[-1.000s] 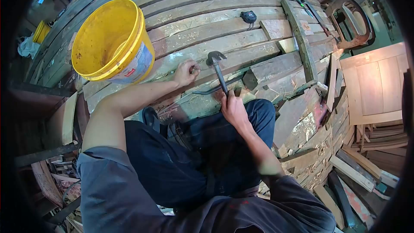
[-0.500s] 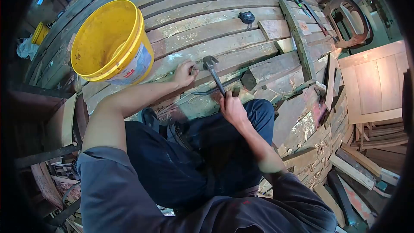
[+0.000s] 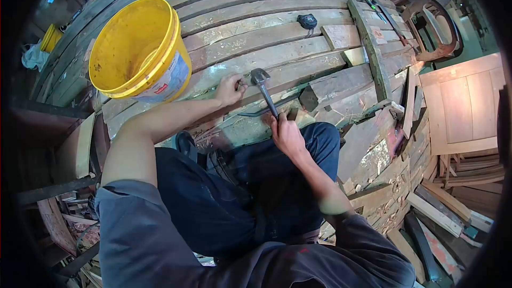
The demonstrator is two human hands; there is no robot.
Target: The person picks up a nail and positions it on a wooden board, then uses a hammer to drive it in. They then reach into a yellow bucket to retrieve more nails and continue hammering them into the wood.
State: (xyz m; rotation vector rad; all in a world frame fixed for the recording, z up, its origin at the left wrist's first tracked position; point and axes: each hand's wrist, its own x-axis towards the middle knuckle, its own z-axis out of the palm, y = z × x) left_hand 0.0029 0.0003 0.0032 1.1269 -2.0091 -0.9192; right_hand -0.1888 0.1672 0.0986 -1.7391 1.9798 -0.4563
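My right hand (image 3: 289, 136) is wrapped round the handle of a claw hammer (image 3: 266, 95), whose dark metal head points up and away from me over the planks. Just left of the hammer head, my left hand (image 3: 230, 90) rests low on a wooden plank (image 3: 277, 77) with its fingers pinched together. Whatever lies between those fingertips is too small to make out. A small gap separates the fingers from the hammer head. Behind my left wrist stands a yellow bucket (image 3: 184, 66) with a label, tilted in view, its inside visible.
Long wooden planks (image 3: 256, 8) form the surface before me. A small black bundle (image 3: 306, 21) lies on them, and a narrow board (image 3: 368, 48) crosses them. Further right are a green-handled tool (image 3: 368, 1), a curved chair frame (image 3: 432, 26) and a panelled wooden door (image 3: 469, 104).
Hardly anything differs. The view has shifted very slightly, and both hands and the hammer keep nearly the same places.
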